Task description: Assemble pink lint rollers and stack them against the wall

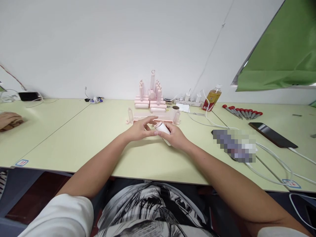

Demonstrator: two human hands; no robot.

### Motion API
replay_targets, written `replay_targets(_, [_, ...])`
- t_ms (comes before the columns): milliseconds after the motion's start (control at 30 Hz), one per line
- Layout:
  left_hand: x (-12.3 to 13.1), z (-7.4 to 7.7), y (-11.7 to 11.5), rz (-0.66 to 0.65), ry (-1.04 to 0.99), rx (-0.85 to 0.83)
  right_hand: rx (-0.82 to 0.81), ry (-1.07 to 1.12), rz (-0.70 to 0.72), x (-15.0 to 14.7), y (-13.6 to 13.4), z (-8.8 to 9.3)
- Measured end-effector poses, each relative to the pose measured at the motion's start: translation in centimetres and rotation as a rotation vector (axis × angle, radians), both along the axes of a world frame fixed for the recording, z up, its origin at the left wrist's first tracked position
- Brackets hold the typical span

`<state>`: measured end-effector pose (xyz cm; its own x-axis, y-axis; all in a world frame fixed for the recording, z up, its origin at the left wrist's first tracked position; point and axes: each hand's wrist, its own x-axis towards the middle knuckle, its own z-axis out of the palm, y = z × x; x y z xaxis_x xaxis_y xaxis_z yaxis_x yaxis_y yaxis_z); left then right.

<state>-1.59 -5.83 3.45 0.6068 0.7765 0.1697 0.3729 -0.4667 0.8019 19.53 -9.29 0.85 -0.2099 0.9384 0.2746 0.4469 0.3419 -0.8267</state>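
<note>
My right hand point(176, 135) is closed round a white roll point(163, 128) with a pinkish end, held tilted above the table. My left hand point(142, 129) is beside it, fingers apart and curved, with the thumb tip at the roll's near side. Behind my hands lies a wide pink tray-like piece point(148, 116), partly hidden by them. Small clear-and-pink cylinders stand at its two ends, one on the left point(130, 115) and another on the right point(176, 117). Farther back, pink rolls point(142, 106) are stacked, with several upright pink cylinders point(152, 80) topped by loops.
A brown cardboard core point(175, 108) stands near a power strip point(190, 102) and a drink bottle point(212, 98). Red-ended tools point(243, 112), a phone point(273, 135) and white cables are to the right. Another person's hand point(10, 120) rests at far left.
</note>
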Motion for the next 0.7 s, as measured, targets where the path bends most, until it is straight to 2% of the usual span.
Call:
replay_targets(200, [0.4, -0.1, -0.4, 0.061, -0.086, 0.027, 0.015, 0.020, -0.068, 0.0, -0.2, 0.6])
replay_targets(367, [0.2, 0.1, -0.6, -0.166, 0.113, -0.037, 0.037, -0.008, -0.032, -0.2, -0.3, 0.2])
replay_targets(500, [0.2, -0.1, -0.6, -0.186, 0.094, -0.034, 0.033, 0.021, -0.042, -0.3, -0.1, 0.1])
replay_targets(600, [0.0, 0.0, -0.3, -0.096, 0.052, 0.016, 0.018, 0.060, -0.100, 0.0, 0.0, 0.3])
replay_targets(700, [-0.9, 0.4, 0.4, 0.163, 0.165, 0.109, -0.055, 0.177, -0.131, 0.2, 0.0, 0.3])
